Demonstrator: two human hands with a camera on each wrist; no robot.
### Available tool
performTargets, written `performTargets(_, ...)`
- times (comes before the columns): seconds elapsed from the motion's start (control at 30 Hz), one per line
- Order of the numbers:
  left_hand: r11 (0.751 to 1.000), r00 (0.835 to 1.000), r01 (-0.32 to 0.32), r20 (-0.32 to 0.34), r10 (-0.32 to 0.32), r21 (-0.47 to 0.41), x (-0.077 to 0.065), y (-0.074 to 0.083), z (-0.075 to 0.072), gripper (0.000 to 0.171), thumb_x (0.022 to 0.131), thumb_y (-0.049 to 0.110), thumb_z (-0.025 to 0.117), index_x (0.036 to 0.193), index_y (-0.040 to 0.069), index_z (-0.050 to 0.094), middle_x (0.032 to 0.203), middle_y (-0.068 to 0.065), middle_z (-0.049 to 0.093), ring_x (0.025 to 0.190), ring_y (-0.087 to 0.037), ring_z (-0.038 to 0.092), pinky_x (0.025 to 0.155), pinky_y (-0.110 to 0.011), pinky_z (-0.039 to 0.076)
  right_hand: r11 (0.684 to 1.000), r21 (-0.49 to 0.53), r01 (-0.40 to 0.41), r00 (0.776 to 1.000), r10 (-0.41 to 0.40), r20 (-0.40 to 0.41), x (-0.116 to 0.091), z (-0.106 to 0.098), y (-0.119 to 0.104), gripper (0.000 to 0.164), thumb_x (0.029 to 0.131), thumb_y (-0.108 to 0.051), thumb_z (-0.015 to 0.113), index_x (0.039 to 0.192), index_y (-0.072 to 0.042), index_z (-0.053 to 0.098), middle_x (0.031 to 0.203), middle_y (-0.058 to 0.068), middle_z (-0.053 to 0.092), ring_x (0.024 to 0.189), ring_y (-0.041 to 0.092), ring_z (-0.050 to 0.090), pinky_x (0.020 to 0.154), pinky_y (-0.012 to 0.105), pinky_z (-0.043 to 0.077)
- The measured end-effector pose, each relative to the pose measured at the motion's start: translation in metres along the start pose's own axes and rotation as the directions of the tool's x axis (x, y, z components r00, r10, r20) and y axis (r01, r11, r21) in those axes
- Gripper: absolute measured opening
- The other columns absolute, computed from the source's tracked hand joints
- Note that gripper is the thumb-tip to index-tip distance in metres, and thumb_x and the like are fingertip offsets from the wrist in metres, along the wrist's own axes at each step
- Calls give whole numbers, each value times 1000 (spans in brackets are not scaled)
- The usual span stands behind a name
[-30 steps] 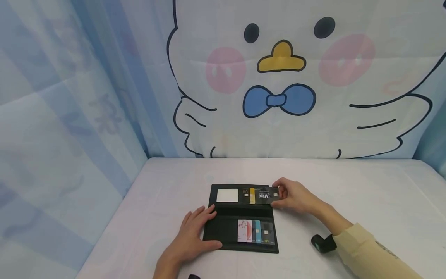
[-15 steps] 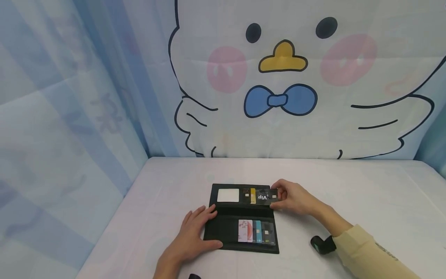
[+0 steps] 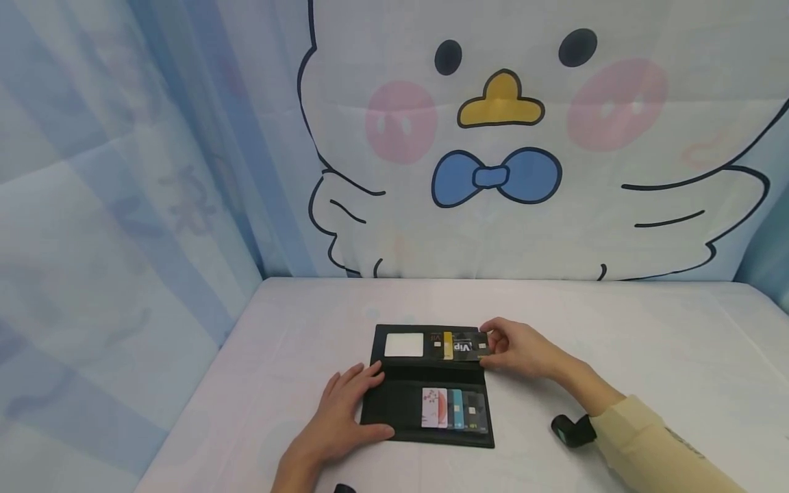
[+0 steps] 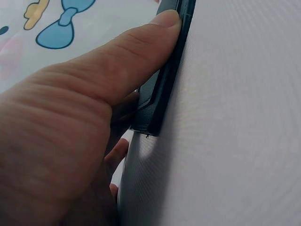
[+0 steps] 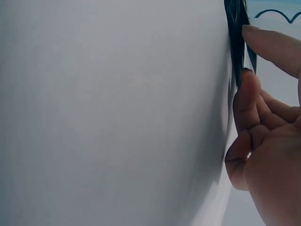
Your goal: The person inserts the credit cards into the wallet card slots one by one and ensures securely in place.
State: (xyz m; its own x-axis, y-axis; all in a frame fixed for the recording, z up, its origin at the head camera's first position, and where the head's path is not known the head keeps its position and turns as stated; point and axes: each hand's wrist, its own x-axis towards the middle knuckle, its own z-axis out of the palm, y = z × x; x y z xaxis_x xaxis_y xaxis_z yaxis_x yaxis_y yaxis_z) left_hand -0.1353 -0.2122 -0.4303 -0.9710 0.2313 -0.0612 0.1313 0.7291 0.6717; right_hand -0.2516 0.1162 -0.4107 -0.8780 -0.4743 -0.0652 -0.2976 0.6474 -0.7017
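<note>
A black card wallet [image 3: 394, 400] lies unfolded on the table. Its far panel holds a white insert [image 3: 403, 345] at the left and overlapping dark cards at the right, the outermost a black "Vip" card [image 3: 466, 347]. The right hand [image 3: 520, 350] pinches that card's right end between thumb and fingers, at the wallet's right edge. My left hand [image 3: 342, 414] rests with spread fingers on the near panel's left side. In the left wrist view its thumb [image 4: 136, 49] presses the wallet's edge. Pink, blue and dark cards [image 3: 434, 408] sit in the near panel.
White cloth covers the table [image 3: 678, 356]. Behind it hangs a curtain [image 3: 493, 239] with a cartoon bird, and another curtain [image 3: 123, 239] runs along the left. A black wrist device [image 3: 572, 431] shows beside the right sleeve [image 3: 647, 438].
The "Vip" card's right end has slid slightly left, further into the far panel, with the right hand still on it. The left hand and wallet stay in place.
</note>
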Motion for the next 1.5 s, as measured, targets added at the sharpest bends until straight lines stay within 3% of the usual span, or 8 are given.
performTargets(0.4,1000,1000,-5,-8,5,4,2,0,-1,82,76,44,87,143,10,56,158,-4,40,150,-32,21,120,-60,1,991,136,15,998,-24,65,-3,-9,7,57,86,-8,79,133,11,53,94,4,60,84,19,56,71,26,51)
performTargets(1.5,1000,1000,-5,3,5,-13,1,0,-1,83,76,46,87,144,8,55,159,-3,39,150,-31,20,120,-59,0,994,110,27,996,-36,78,9,3,-4,52,89,-8,78,131,11,54,92,3,61,81,18,56,71,28,52)
